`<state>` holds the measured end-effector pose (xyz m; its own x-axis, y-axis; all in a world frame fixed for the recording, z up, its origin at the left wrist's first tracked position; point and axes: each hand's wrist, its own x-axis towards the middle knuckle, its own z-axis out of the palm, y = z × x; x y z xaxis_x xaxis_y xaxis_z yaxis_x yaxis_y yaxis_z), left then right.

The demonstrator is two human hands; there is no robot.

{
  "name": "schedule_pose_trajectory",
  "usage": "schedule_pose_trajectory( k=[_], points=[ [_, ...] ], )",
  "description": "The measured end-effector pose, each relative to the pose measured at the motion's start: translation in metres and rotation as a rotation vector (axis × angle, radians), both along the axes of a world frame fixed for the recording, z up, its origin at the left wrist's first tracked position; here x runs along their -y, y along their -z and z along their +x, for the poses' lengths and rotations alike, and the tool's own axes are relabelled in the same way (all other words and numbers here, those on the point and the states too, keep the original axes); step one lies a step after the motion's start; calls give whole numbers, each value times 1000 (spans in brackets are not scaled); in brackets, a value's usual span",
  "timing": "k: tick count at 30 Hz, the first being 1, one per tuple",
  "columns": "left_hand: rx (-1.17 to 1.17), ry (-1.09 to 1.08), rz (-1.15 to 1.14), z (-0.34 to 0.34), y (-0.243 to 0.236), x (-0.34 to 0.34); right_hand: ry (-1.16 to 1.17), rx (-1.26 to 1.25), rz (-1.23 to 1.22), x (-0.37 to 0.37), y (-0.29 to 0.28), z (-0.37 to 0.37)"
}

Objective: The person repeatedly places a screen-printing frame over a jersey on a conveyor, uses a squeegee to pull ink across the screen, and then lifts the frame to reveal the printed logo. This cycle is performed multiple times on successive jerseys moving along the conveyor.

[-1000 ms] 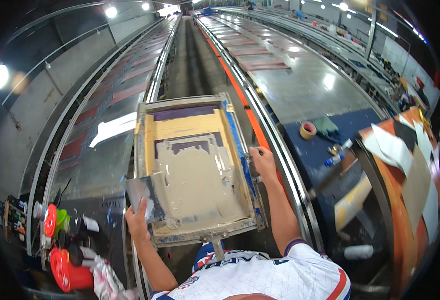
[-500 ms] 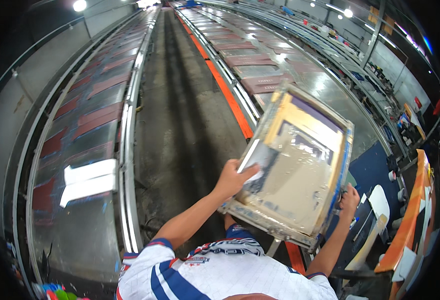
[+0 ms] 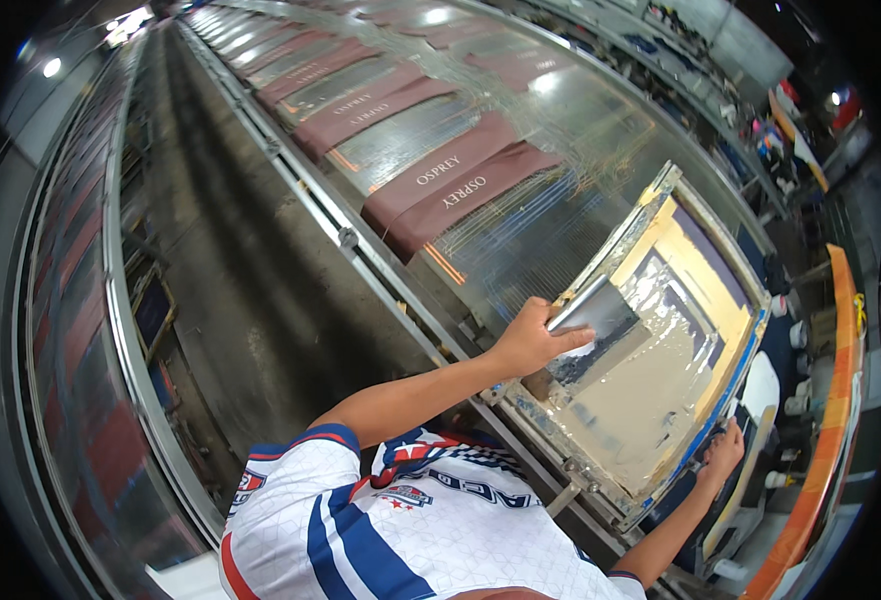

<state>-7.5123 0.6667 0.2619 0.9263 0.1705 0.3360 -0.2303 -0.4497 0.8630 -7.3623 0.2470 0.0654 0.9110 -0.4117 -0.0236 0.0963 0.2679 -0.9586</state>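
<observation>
A screen-printing frame [image 3: 628,232] with beige ink [image 3: 625,425] spread over its mesh tilts at the right, over the near end of the long table. My left hand [image 3: 542,338] is closed around a squeegee [image 3: 600,318], its metal edge and dark blade lying against the inked mesh by the frame's left rail. Whether those fingers also grip the rail is hidden. At the frame's lower right side, my right hand [image 3: 724,455] closes on the blue-taped rail. Nearest beyond the frame lie maroon fabric pieces [image 3: 508,172] with pale lettering.
The long metal table [image 3: 570,215] carries more maroon pieces into the distance. A rail [image 3: 348,236] borders it beside the dark aisle floor [image 3: 230,260]. Another table [image 3: 70,350] runs along the left. An orange-edged board [image 3: 828,400] and a white paddle-shaped piece [image 3: 760,385] stand at right.
My view has turned to the right, toward the table. The frame has moved from over the aisle edge to the table's near end, with both hands still on the frame and squeegee.
</observation>
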Motion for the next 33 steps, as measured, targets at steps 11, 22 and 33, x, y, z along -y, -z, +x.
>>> schedule_pose_trajectory(
  k=[11,22,33],
  points=[
    [-473,124,-184,134,-52,-516,156,-359,-370,-459,-201,69],
    [-465,185,-374,157,-129,-660,411,-543,-688,-570,-337,74],
    [-534,227,-544,179,-169,-675,452,-672,-714,-533,-406,56]
  ],
)
